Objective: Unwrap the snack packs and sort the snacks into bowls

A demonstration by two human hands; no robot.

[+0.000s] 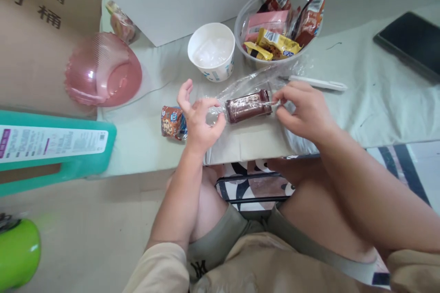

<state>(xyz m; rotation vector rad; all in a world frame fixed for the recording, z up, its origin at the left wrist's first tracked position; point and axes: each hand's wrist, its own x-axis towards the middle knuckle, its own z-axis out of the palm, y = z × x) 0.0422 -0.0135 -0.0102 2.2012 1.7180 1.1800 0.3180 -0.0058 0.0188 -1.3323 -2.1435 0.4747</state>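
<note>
A dark brown wrapped snack (249, 107) lies on the cloth between my hands, with clear plastic film (237, 83) around and behind it. My right hand (302, 109) is at the snack's right end, its fingers pinching a bit of the film. At the left end, my left hand (202, 121) has thumb and forefinger curved apart beside the film, the other fingers raised. I cannot make out whether its fingertips touch the film. Left of this hand, partly behind it, sits a small brown-and-blue cookie packet (173, 122).
Behind are a white paper tub (212, 52) and a clear bowl (240, 50) of snack packets. A white utility knife (318, 83) lies behind my right hand, a dark phone (410, 43) far right. At left are a pink bowl (103, 71), a teal jug (110, 146) and a carton (51, 55).
</note>
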